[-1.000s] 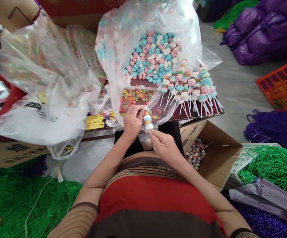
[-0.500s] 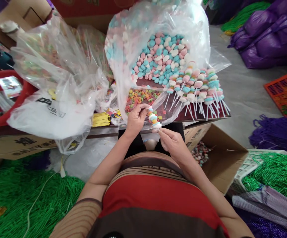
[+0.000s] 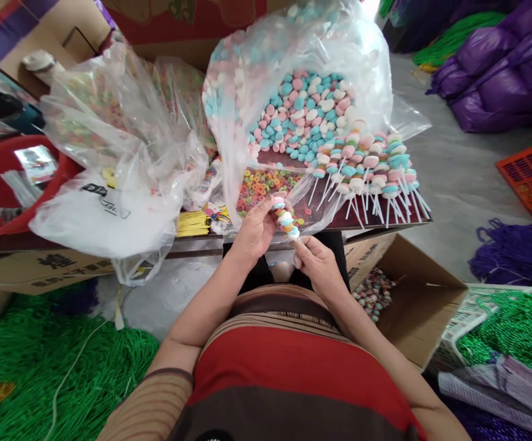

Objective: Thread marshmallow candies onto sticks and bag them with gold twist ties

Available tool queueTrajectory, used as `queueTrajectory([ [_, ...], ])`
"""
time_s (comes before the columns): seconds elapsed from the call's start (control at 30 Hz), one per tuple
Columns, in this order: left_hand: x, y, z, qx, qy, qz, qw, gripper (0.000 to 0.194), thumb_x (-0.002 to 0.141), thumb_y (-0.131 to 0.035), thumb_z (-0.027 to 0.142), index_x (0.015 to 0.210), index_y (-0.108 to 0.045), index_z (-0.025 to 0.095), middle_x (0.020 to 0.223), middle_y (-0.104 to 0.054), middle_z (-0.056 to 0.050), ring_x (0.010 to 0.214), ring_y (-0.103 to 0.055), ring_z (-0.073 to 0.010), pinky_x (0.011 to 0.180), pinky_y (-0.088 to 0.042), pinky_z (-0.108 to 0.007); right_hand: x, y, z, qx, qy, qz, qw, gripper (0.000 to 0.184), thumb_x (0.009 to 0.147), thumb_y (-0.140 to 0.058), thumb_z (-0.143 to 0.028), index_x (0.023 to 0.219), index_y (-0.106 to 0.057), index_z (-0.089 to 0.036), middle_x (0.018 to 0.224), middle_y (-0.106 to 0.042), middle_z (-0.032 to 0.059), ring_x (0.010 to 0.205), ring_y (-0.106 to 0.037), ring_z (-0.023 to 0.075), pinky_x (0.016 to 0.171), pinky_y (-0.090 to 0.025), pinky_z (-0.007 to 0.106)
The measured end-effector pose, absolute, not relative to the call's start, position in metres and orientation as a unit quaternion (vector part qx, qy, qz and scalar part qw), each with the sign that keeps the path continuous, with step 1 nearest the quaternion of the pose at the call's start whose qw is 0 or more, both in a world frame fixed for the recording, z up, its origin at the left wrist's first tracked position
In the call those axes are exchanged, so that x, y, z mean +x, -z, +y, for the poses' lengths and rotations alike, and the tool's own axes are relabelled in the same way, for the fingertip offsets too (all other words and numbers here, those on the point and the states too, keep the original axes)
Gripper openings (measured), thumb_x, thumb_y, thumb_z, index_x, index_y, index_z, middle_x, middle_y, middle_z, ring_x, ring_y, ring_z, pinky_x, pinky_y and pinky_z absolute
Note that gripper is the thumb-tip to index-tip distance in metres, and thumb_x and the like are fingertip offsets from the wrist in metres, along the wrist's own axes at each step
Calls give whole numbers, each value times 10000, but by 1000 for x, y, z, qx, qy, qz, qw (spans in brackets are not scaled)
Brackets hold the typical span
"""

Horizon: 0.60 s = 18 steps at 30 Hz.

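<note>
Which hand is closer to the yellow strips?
Left. The left hand is right of the yellow strips, at the far end of the candy stick; the right hand, at its near end, is farther right.

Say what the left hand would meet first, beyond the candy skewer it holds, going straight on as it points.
Likely the ring candies ahead of the left hand, though the depth between is unclear.

table [image 3: 3,246]: dark red top
left: red basin [image 3: 67,168], clear bag [image 3: 123,79]
middle: yellow strips [image 3: 192,224], open bag [image 3: 222,110] with pastel candies [image 3: 309,116]
right: heaped candy skewers [image 3: 376,158]
</note>
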<state>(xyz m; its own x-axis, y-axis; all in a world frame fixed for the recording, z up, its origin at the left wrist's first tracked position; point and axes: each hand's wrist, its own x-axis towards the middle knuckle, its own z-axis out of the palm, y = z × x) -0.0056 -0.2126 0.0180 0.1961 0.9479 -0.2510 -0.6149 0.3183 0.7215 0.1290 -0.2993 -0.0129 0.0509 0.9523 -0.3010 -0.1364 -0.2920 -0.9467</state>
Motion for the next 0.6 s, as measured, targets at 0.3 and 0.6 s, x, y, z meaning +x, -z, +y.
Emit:
queueTrajectory([
  [0.3, 21, -25, -236, 268, -588, 369, 668, 336, 836, -784, 482, 966, -597, 234, 781, -711, 34, 659, -705, -124, 602, -539, -228, 119, 6, -298, -472, -716, -257, 444, 447, 771, -754, -635, 817, -624, -210, 417, -456, -94, 353, -217, 60, 383, -125, 231],
  [0.6, 20, -34, -222, 202, -620, 401, 643, 267, 794, -726, 384, 900, -526, 243, 621, -557, 99, 410, -479, -59, 413, -367, -182, 121, 10, -299, -527, -535, -480, 453, 311, 932, -636, -527, 842, -658, -229, 601, -611, -32, 516, -486, 112, 541, -385, 246],
])
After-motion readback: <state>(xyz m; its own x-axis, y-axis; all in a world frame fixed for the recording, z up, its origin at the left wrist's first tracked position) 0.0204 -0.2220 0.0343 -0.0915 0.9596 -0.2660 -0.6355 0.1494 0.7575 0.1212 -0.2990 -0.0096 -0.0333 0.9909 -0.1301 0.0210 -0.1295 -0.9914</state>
